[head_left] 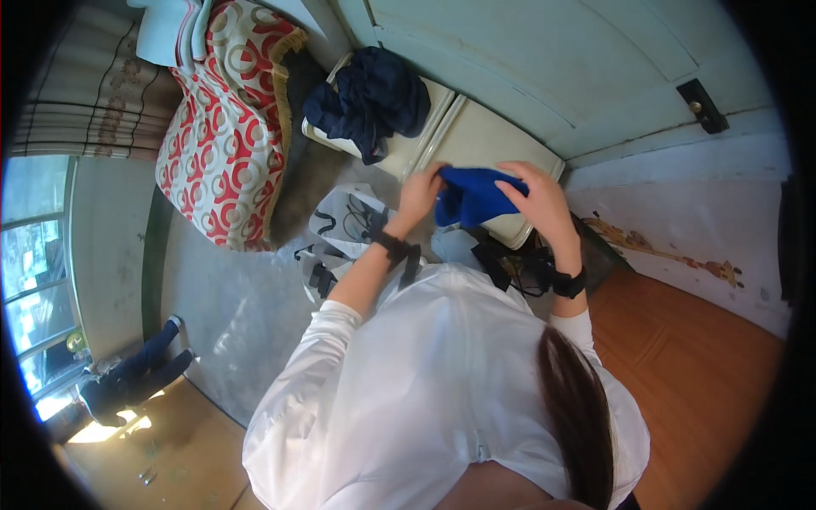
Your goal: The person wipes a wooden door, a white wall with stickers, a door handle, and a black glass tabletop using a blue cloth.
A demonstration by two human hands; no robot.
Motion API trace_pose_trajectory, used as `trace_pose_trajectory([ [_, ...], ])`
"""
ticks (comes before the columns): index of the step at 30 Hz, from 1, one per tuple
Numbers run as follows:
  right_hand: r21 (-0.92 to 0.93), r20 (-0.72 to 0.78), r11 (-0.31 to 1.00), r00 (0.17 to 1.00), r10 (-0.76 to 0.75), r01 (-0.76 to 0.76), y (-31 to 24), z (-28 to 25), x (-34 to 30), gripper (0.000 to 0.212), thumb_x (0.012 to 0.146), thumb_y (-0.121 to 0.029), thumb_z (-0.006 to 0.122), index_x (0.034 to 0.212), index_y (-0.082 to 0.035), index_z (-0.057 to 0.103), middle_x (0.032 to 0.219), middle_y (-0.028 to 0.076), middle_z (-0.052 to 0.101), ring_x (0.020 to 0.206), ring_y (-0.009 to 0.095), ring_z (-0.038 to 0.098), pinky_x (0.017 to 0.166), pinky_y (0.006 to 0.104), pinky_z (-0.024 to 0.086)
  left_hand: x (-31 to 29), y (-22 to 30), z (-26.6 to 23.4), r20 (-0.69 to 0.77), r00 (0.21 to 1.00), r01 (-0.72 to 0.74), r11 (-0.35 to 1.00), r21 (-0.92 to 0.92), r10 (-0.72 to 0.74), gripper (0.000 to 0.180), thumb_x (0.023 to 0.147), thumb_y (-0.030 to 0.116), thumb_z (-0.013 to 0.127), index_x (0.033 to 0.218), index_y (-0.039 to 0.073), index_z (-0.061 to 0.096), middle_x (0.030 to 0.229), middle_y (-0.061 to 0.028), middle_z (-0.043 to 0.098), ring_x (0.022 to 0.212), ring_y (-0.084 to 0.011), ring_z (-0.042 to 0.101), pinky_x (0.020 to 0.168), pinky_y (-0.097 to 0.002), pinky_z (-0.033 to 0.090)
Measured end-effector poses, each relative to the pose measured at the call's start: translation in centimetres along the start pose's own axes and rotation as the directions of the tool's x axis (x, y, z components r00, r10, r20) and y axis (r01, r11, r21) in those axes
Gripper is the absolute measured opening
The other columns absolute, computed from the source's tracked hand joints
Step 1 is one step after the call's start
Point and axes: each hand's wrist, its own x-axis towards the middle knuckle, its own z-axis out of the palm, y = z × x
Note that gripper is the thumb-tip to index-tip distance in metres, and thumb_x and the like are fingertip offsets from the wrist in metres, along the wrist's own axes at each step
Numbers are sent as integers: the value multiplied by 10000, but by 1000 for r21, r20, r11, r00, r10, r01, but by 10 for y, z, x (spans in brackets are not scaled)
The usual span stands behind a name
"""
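Observation:
A folded piece of bright blue cloth [476, 197] is stretched between my two hands, above a cream-coloured cabinet top. My left hand [420, 195] pinches its left edge with closed fingers. Around the right end curls my right hand [544, 197], thumb on the near face and fingers along the upper edge. Folds hide the cloth's full shape, so I cannot tell if it is a garment. Just beyond my left hand, a crumpled navy garment [371, 100] lies on the cream lid [429, 119].
Below my left forearm, white bags [350, 223] sit on the grey floor. A red-and-white patterned cover [225, 144] drapes over something at the upper left. Behind the cabinet is a pale door with a black handle [702, 106]. Another person [127, 378] is at the lower left.

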Motion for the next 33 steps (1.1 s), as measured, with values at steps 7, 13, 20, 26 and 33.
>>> trace_pose_trajectory([
  [7,-375,184,897,930,317,-232,70,-15,11,440,681,-228,659,1070,-79,518,863,161,598,794,328,571,672,380,456,44,22,15,-66,996,-56,990,130,65,236,772,85,495,996,103,567,844,-145,608,767,-301,580,639,-380,444],
  [13,-363,465,907,802,375,-213,142,46,-7,352,707,-275,621,949,-21,598,897,176,598,833,335,565,725,386,452,6,-60,64,213,972,31,958,285,-95,248,768,162,509,1004,122,575,859,-126,613,793,-319,570,688,-402,450],
  [20,-356,553,902,723,413,-244,159,85,-16,334,642,-242,676,893,-30,617,873,167,604,828,316,573,711,369,453,-28,-121,75,408,881,87,929,359,-240,263,786,207,504,1031,133,564,870,-85,625,838,-272,579,707,-390,452],
  [26,-370,354,890,845,402,-268,160,56,20,251,670,-220,638,846,-43,611,829,172,599,796,329,569,690,384,452,29,-86,43,321,927,100,952,291,-195,218,795,189,491,973,96,576,818,-91,625,793,-281,582,679,-387,451],
  [33,-365,-128,875,948,293,-319,113,-8,76,236,741,-241,563,885,-55,579,764,168,593,736,340,561,615,417,438,113,1,9,-103,992,-65,995,75,73,196,787,184,519,931,58,563,733,-133,606,707,-313,575,609,-388,444],
])
